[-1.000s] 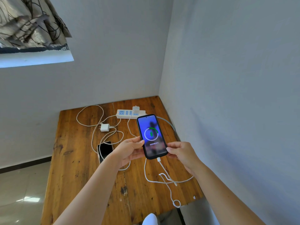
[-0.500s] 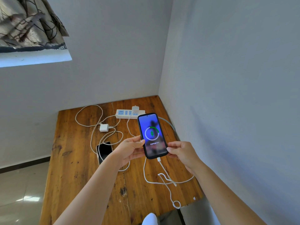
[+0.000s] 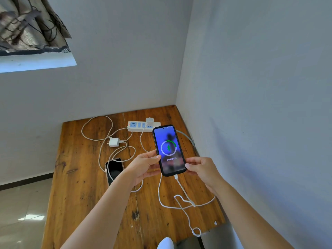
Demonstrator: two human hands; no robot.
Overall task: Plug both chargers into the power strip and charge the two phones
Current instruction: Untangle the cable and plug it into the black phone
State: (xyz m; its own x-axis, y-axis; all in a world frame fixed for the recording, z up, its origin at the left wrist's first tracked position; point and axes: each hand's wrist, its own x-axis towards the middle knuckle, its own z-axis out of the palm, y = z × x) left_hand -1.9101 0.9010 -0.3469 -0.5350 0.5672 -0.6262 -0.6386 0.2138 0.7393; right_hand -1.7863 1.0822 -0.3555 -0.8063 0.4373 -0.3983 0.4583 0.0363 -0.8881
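Both hands grip charging phone.

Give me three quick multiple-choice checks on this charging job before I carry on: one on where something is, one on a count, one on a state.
1. Where is the loose charger?
A. On the table left of the power strip
B. In the right hand
C. Plugged into the strip

2. How many chargers sit in the power strip?
A. None
B. One
C. Two

3. What does the held phone show?
A. A dark screen
B. A lit charging ring
C. A cracked screen

Answers: 1 A, the loose charger lies on the wooden table with its prongs bare. 2 B, only the plugged charger stands in the strip. 3 B, a green ring glows on the screen of the phone held between the left hand and right hand; the second phone on the table is dark.
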